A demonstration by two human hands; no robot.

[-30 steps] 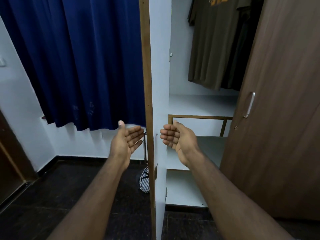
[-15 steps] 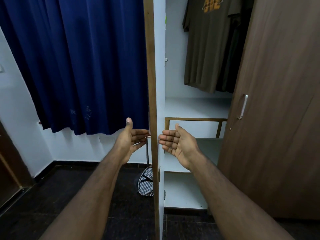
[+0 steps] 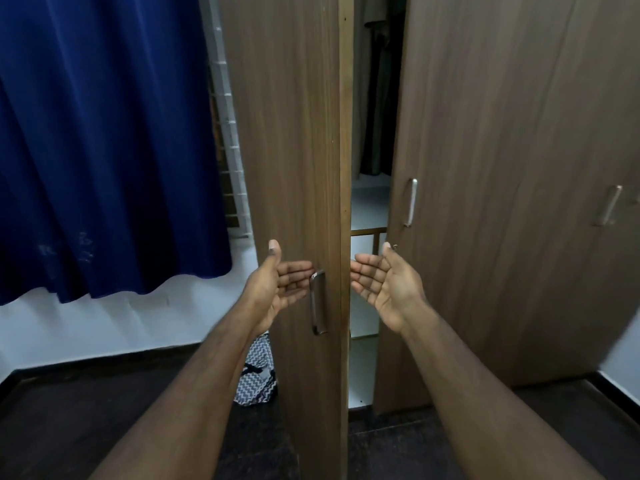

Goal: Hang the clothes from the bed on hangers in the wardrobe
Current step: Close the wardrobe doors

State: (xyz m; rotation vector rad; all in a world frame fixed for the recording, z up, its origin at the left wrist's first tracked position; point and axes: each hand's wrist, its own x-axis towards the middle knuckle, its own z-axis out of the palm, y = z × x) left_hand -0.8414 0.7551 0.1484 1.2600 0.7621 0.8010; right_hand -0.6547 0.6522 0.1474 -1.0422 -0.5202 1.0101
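Door (image 3: 294,150) has swung nearly closed between left hand (image 3: 277,289) and right hand (image 3: 384,285).

Left hand (image 3: 277,289) and right hand (image 3: 384,284) outstretched, palms facing, fingers relaxed.

Centre of frame: a brown wood-grain wardrobe door (image 3: 294,168) stands ajar, its edge toward the camera, with a vertical metal bar handle (image 3: 317,302) at mid-height. The left hand (image 3: 277,289), palm up with fingers straight, reaches the handle with its fingertips. The right hand (image 3: 384,285), likewise flat and empty, is raised before the narrow gap. Dark hanging garments (image 3: 379,81) and white shelves (image 3: 367,209) show inside. Upper left: a dark blue curtain (image 3: 104,133). Right: closed brown doors (image 3: 519,168).
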